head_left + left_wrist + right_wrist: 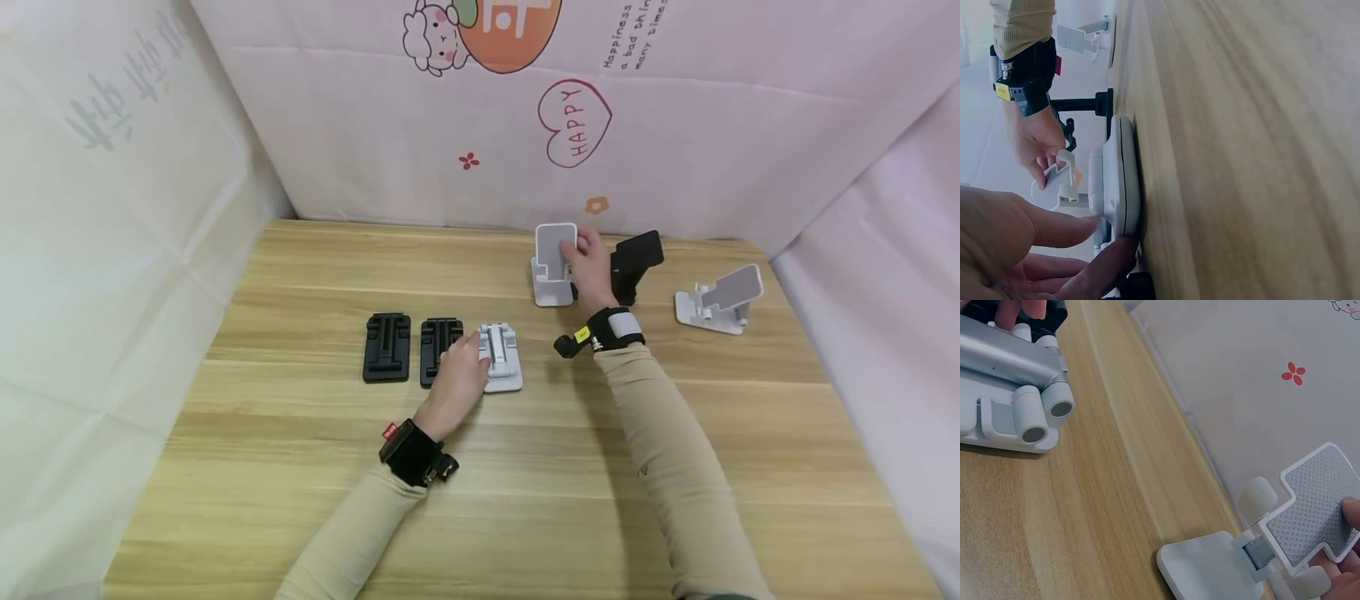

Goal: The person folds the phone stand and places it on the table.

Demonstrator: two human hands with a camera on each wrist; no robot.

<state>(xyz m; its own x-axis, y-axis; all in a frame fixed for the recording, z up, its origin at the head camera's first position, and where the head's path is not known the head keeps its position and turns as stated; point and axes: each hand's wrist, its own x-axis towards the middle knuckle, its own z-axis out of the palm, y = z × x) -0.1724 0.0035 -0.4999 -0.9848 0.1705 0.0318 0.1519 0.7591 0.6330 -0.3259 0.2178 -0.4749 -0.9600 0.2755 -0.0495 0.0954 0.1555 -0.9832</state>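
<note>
My left hand (459, 382) pinches the left edge of a folded white phone stand (504, 367) lying on the table. In the left wrist view, the thumb and a finger (1107, 265) meet at the edge of its base (1124, 175). Farther back, my right hand (592, 271) holds the upright plate of an unfolded white phone stand (553, 246) by its right side. The right wrist view shows the thumb (1352, 511) on the plate's grey textured pad (1316, 506), with fingers behind it. Its base (1207, 562) is down on the wood.
Left of the left hand lie two folded black phone stands (386, 348), the nearer one (435, 337) right beside the fingers. An unfolded black stand (639, 254) is close right of the right hand. Another unfolded white stand (731, 293) stands farther right. A printed cloth (375, 150) hangs behind the table.
</note>
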